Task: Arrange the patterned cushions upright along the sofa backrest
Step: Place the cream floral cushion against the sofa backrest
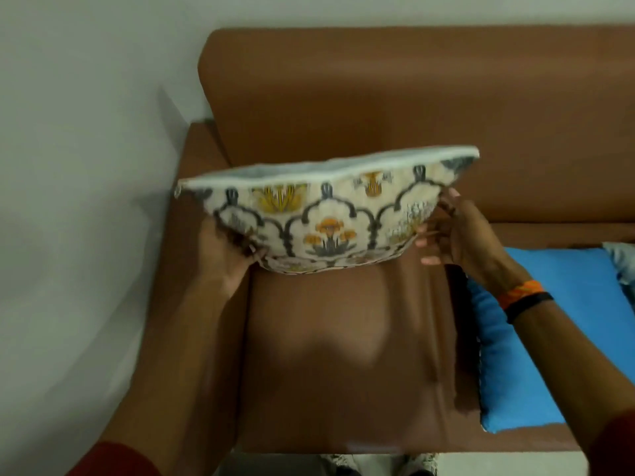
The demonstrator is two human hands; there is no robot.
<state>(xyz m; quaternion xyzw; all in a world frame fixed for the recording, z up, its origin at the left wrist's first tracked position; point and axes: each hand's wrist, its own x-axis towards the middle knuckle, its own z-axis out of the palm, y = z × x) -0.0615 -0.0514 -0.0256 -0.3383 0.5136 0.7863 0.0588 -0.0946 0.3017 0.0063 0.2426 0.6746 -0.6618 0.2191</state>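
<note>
Patterned cushion [326, 214] held in the air above the left end of the brown sofa seat [343, 338], in front of the backrest [378, 97], not touching either as far as can be seen. Left hand [228, 250] clamped on the cushion's lower edge at 9 o'clock, fingers tucked under; right hand [457, 235] clamped on the opposite end at 3 o'clock, thumb on the near face. Hands well apart, one at each end. Cushion is tilted: its piped top seam leans toward the backrest at 12 o'clock, patterned face toward the camera, middle bulging. Blue cushion [536, 338] lies flat on the seat at 4 o'clock; a pale cushion corner [622, 262] shows at the frame's edge at 3 o'clock, pattern too cropped to read. Judgement: step in hand is placing this cushion in the corner by the armrest [197, 152] at 10 o'clock. To do it well: lower the bottom edge into the crease where seat meets backrest, keep both ends level so it does not twist, then tip the top seam back until the rear face lies against the backrest. Release only once it stands alone. Soft filling will likely slump; a press at the bottom corners should square it. Leave room on the right for the other cushions.
</note>
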